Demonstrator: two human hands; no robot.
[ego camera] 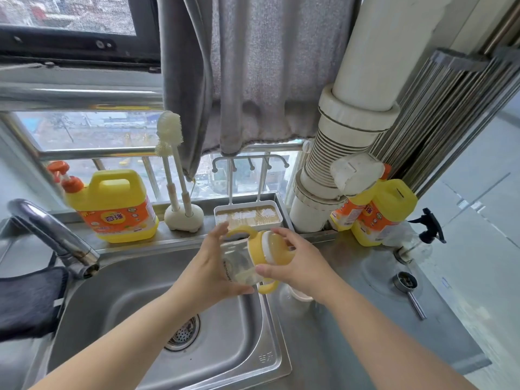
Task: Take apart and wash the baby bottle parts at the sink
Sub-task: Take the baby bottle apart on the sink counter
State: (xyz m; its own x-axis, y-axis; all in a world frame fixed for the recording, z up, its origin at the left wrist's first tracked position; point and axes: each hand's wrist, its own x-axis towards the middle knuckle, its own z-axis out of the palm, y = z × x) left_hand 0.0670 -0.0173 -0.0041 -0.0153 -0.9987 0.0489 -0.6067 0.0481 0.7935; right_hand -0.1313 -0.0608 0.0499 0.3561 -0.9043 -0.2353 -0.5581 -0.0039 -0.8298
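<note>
I hold a baby bottle (239, 263) on its side above the right rim of the steel sink (157, 311). Its body is clear; its collar and two loop handles (242, 231) are yellow, with a white ring under a yellow cap (277, 247). My left hand (211, 266) grips the clear body from the left. My right hand (295, 263) wraps around the yellow cap and collar from the right. A little pale liquid lies in the bottle's lower side.
The tap (56, 240) arcs over the sink's left side, above a dark cloth (28, 302). On the back ledge stand a yellow detergent jug (118, 206), bottle brushes in a stand (180, 198) and a drying rack tray (247, 215). More yellow jugs (377, 212), a spray bottle (427, 229) and a metal tool (408, 288) sit on the right counter.
</note>
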